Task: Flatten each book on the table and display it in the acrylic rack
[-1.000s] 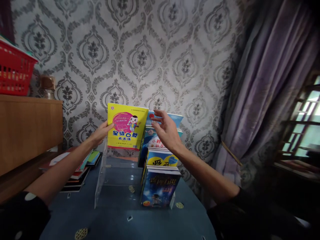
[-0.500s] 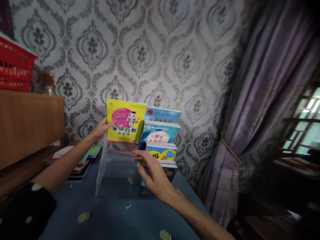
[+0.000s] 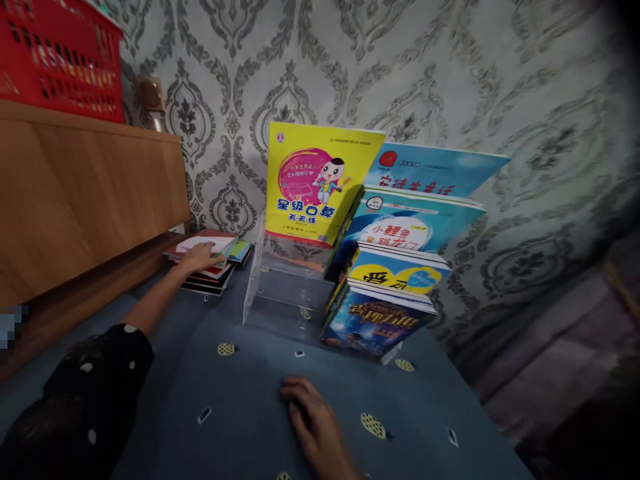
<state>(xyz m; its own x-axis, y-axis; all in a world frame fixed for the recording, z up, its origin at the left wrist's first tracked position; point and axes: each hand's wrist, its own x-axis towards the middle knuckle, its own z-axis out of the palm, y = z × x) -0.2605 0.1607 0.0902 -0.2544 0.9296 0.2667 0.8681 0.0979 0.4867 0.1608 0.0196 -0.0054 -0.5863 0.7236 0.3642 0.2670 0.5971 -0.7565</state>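
Note:
At the left, my left hand (image 3: 199, 257) reaches over a low stack of books (image 3: 213, 239) lying flat; its fingers are stretched out on the top of the stack. My right hand (image 3: 314, 421) hovers at or rests on the blue tablecloth in front, holding nothing, with its fingers loosely bent and the thumb apart. Beyond it stands a clear tiered book rack (image 3: 253, 277). A yellow workbook (image 3: 320, 180) leans upright in the rack's back left. On the right tiers stand a light blue book (image 3: 435, 167), a teal book (image 3: 415, 213), yellow-and-blue books (image 3: 400, 273) and a dark blue book (image 3: 373, 323).
A wooden cabinet (image 3: 95, 173) borders the left side, with a red basket (image 3: 60, 60) and a jar (image 3: 151, 100) on top. Patterned wallpaper (image 3: 235, 60) rises behind the rack. A purple curtain (image 3: 565, 333) hangs at the right, past the table's edge.
My left hand has left the yellow workbook and moved to the book stack at the left. My right hand has drawn back from the rack to the front. The view has come closer.

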